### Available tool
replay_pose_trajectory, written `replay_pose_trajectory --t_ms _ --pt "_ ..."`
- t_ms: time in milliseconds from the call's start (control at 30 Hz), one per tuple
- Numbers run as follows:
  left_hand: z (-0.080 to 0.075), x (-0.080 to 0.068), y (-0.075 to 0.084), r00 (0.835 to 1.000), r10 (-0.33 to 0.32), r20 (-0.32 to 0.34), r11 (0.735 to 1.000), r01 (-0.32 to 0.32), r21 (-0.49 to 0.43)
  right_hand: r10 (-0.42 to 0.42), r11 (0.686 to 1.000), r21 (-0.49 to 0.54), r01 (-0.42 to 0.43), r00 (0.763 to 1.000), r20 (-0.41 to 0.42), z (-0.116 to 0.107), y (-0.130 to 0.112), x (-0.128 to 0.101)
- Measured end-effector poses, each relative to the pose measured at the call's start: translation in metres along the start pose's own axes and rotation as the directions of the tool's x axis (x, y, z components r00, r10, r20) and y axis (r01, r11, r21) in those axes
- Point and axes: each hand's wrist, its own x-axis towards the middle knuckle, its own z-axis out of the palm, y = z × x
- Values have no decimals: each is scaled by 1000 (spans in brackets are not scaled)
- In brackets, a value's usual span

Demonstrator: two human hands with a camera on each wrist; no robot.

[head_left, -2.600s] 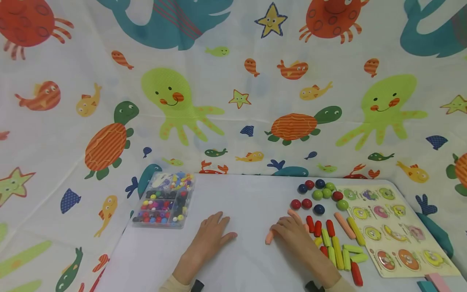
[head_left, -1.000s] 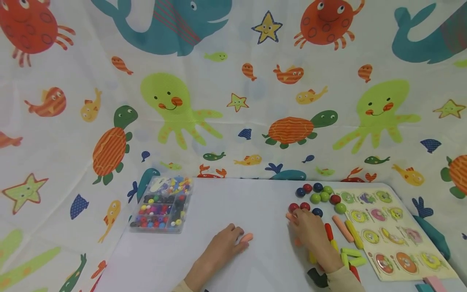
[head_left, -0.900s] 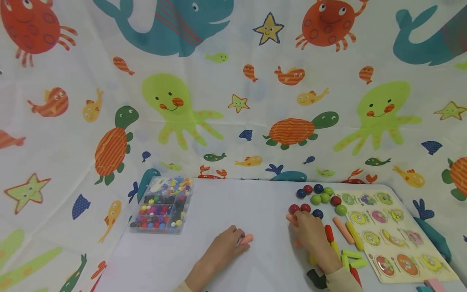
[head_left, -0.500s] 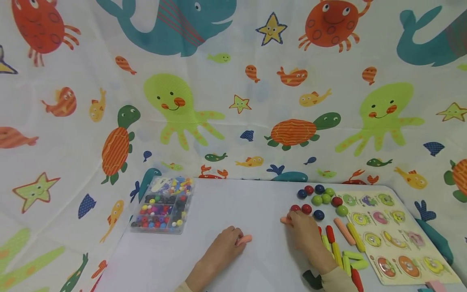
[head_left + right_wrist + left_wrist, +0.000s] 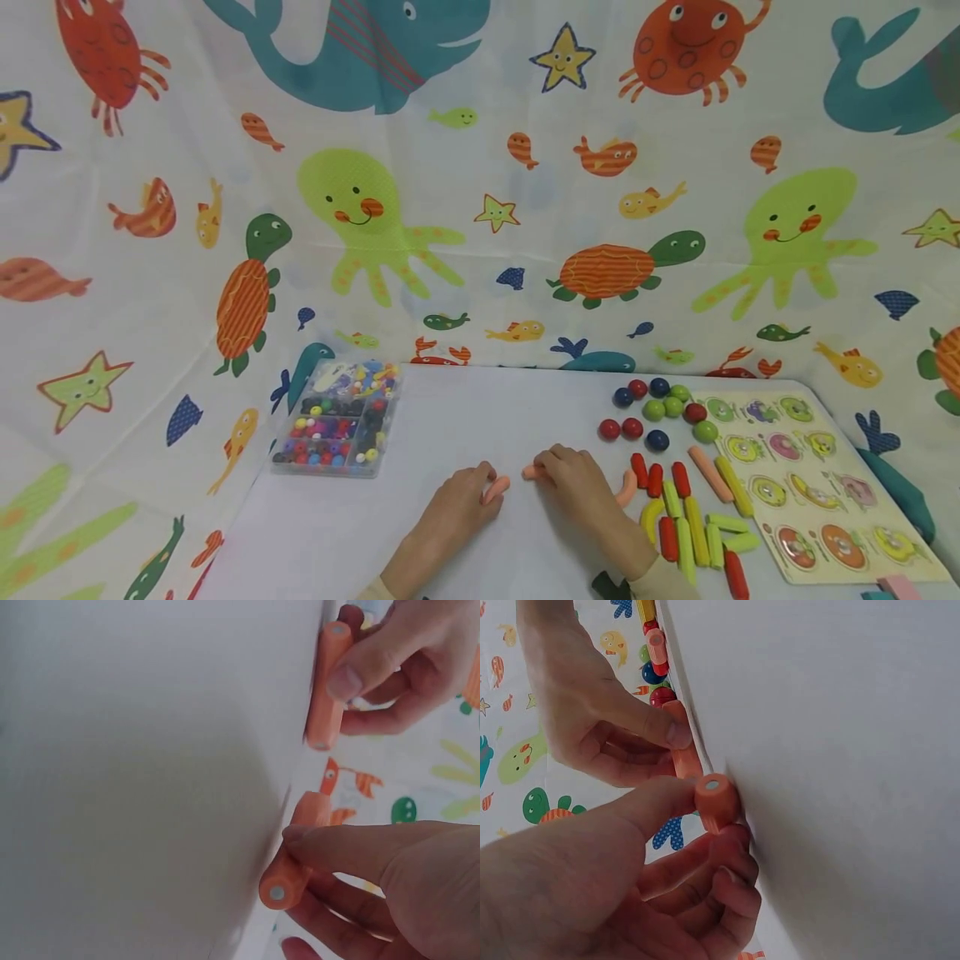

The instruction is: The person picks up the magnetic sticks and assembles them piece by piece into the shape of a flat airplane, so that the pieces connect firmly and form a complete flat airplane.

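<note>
sitting at the back left of the white tabletop, a clear plastic compartment box is holding mixed coloured beads. the left hand is lying low on the tabletop, its grip pinching a short orange cylinder stick. the right hand is resting just beside it, its grip pinching a second orange cylinder stick, the two stick ends lying near each other.
</note>
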Motion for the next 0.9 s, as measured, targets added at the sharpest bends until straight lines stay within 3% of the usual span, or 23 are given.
replay_pose_trajectory --t_ms 300,667,733,900 --pt "0 0 1 999 32 -13 999 -33 -17 -38 999 27 37 999 32 3 -11 1" --pt "-3 1 0 997 -9 75 995 16 -95 -50 998 42 47 996 73 5 -18 3" --pt "-3 1 0 997 -25 77 997 31 -78 -76 995 66 71 994 81 7 -19 3" --pt "-2 -1 0 1000 -15 12 1000 15 15 -142 982 139 128 985 94 11 -22 5"
